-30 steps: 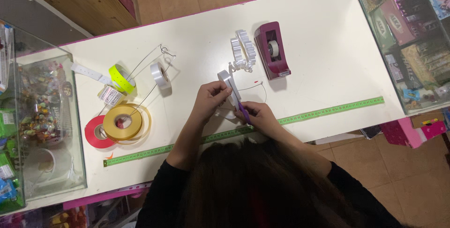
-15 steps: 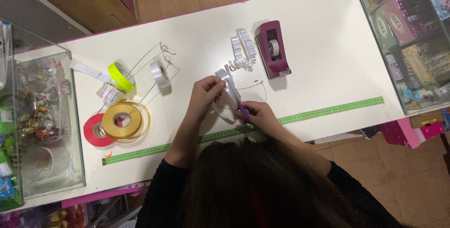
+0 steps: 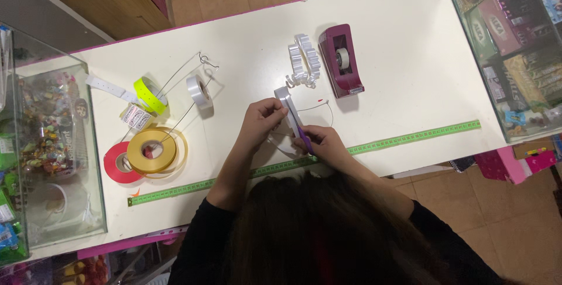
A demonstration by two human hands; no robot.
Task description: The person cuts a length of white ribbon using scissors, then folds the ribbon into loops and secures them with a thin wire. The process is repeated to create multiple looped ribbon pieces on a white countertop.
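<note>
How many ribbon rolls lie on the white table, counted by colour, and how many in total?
Red ribbon roll: 1
Gold ribbon roll: 1
Neon yellow ribbon roll: 1
White ribbon roll: 1
Total: 4

One cam only, set high above, looking straight down on the white table [image 3: 410,45]; the person's head fills the bottom edge; far enough to take in the table's whole width, glass cases [image 3: 52,162] at both sides, floor beyond.
</note>
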